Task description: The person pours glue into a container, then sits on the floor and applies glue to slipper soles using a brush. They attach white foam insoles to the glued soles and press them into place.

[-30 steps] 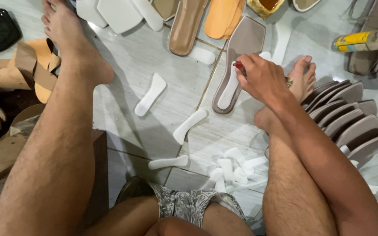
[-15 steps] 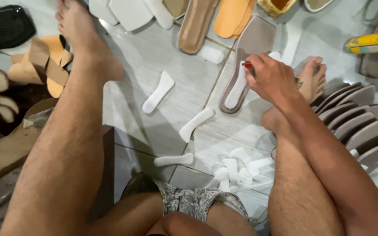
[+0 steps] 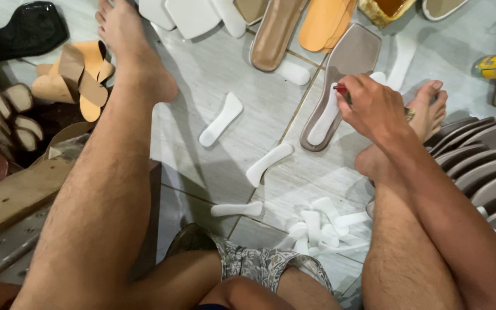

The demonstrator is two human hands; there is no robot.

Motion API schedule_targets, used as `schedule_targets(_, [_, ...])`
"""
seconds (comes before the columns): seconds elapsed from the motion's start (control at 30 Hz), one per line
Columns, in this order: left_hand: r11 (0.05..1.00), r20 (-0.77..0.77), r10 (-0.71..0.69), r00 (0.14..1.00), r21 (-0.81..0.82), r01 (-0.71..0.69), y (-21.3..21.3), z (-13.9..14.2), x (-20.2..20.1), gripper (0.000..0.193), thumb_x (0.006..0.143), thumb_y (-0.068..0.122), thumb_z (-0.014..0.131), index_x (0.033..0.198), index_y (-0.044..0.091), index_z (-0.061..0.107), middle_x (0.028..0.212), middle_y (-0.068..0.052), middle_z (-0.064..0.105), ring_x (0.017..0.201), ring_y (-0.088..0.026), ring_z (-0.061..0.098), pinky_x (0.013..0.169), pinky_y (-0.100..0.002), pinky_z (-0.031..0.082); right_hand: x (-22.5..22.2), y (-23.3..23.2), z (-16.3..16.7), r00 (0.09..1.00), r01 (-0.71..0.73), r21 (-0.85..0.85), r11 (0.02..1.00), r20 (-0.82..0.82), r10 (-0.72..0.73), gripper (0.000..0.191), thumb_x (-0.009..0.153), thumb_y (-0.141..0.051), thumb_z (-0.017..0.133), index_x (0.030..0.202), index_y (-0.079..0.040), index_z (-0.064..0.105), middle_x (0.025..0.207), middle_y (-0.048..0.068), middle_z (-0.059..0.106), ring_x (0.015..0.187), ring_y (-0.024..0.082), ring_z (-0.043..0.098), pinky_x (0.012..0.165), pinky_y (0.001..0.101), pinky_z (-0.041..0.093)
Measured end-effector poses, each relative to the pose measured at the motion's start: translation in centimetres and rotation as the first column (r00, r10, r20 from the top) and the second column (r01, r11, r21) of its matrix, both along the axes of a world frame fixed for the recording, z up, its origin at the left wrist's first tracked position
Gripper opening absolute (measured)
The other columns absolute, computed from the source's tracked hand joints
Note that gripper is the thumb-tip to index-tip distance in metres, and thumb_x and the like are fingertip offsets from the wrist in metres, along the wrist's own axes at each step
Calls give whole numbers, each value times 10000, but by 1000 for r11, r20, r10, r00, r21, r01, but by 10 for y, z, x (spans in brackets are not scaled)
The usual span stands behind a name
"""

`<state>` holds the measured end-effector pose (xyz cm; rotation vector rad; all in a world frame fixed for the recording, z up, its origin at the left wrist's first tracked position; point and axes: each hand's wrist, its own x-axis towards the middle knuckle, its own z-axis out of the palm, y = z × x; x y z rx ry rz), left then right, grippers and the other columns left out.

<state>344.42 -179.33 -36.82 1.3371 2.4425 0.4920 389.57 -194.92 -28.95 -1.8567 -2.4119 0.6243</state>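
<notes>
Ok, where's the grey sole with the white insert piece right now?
In the head view the grey sole lies on the tiled floor right of centre, just beyond the right hand, with the white insert piece on its near end and a tan sole to its left.

The right hand (image 3: 374,109) was stretched out to the far right of the scene, knuckles up, its fingers (image 3: 354,97) curled tight in a pinch at the tips. The wrist was bent slightly down. The bare forearm ran back from it to the near right corner. The left hand was out of view.
</notes>
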Motion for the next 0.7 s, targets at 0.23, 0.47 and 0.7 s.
schedule_targets(0.23, [997,165,-36,986,-62,47,-13,35,9,601,968,473,461,1469,148,398,1542,-86,441,1407,-311,369,1155,-463,283,2,1,2,1000,-16,-9,1000,21,16,197,984,-224,698,1102,-67,678,1003,113,707,819,360,706,683,471,577])
schedule_targets(0.47, [982,265,-70,962,-151,113,-39,82,42,705,911,532,521,1484,161,343,1545,-69,400,1423,-276,325,1176,-442,265,2,-1,1,1000,-13,0,1000,1,13,183,989,-210,699,1098,-63,689,989,107,715,807,353,710,671,460,576])
schedule_targets(0.7, [966,301,-67,951,-220,138,-48,117,60,822,855,592,581,1500,175,288,1548,-52,359,1438,-241,281,1197,-421,248,3,-2,-1,1000,-21,14,1000,14,21,196,985,-217,713,1100,-60,691,972,108,714,784,343,710,651,455,575])
